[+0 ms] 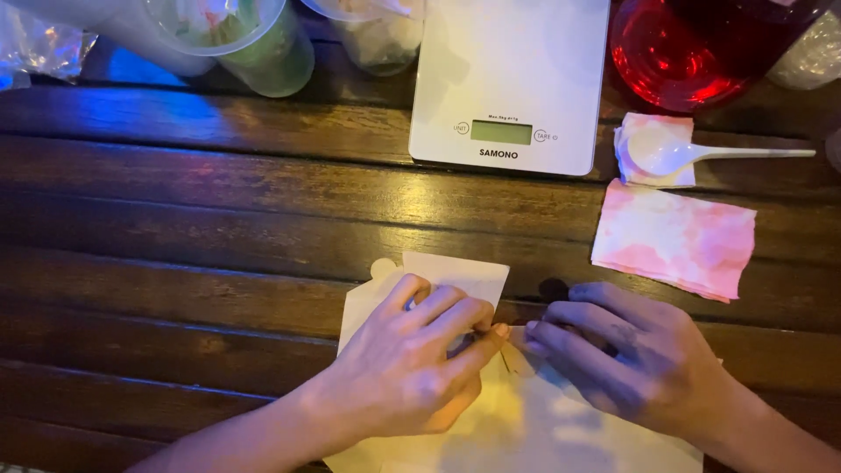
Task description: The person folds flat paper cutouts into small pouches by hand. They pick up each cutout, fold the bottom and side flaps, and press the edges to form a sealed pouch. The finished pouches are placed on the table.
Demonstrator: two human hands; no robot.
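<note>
Step in hand, apparently: creasing cream paper sheet [455,280] on dark wooden worktop [219,219]. Left hand [412,363] and right hand [626,355], fingers pinched on paper edge. Next: firm, aligned pressing.

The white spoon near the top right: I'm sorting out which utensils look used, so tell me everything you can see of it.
The white spoon looks like smooth plastic, with a rounded bowl and a long, thin, straight handle. It lies flat, bowl facing up and to the left, handle pointing right. Its bowl rests on a small folded pink-and-white napkin, while the handle reaches out over the dark wooden table. It sits just right of the white scale. Neither hand touches it. Whether anything is in the bowl cannot be told.
</note>
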